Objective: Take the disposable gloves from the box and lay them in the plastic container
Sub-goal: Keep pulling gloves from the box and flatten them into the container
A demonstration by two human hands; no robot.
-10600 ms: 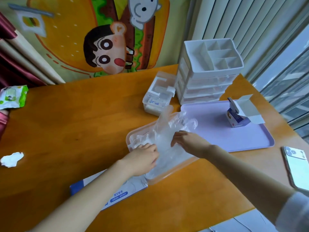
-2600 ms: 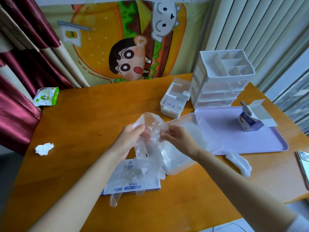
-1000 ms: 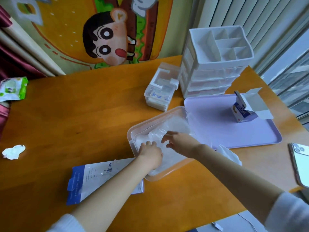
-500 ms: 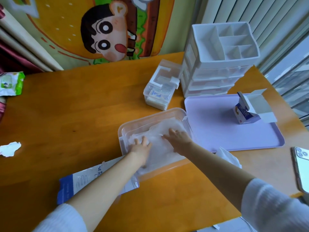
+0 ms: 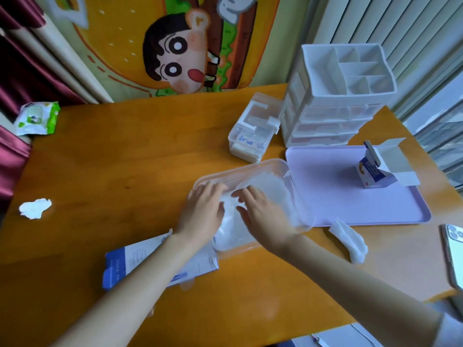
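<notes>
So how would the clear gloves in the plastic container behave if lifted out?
Probably floppy: the gloves are thin creased film slumped in the plastic container. Likely very light and springy, since the left hand and right hand press flat on them. Possibly slippery: the film looks glossy.

The translucent disposable gloves (image 5: 268,184) in the clear pink-rimmed plastic container (image 5: 250,166) are partly covered by the left hand (image 5: 203,214) and right hand (image 5: 263,216). The flat white-and-blue cardboard box (image 5: 125,264) is crossed by the left forearm, its print unreadably small. The silver smartphone (image 5: 454,254) is cut by the right edge.
</notes>
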